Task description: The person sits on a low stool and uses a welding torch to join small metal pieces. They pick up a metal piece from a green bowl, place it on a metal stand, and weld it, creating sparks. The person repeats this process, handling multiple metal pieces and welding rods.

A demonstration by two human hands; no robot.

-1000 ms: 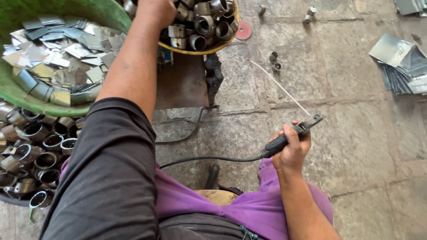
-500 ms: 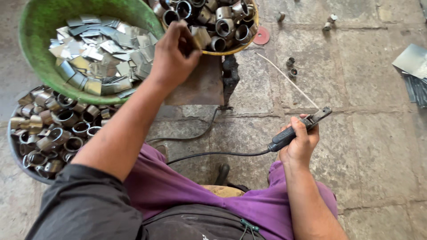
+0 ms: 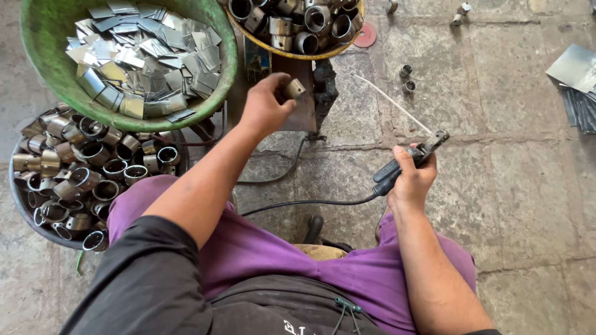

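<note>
Left hand: the left hand sits at about 12 o'clock from the seated person, over a small metal plate. Grip clamped on a short metal ring, thumb and fingertips pinching it. Half a second ago this hand reached into the yellow-rimmed basin; it has since drawn back toward the body with the ring in it.

Right hand: the right hand lies at about 2 o'clock, grip closed around the black handle of a welding electrode holder. A thin electrode rod runs from the holder up toward 11 o'clock, tip in the air, apart from the ring. Position against the earlier frame: little changed.

Cable: a black cable leaves the handle and crosses the stone floor toward the person's lap.

Yellow-rimmed basin: the yellow-rimmed basin at 12 o'clock holds more rings of the same kind.

Green basin: the green basin at 10 o'clock holds flat cut metal pieces.

Dark tub: a dark tub at 9 o'clock holds further rings, heaped.

Floor: two loose rings lie at 1 o'clock; a stack of metal sheets at 2 o'clock, at the frame edge.
</note>
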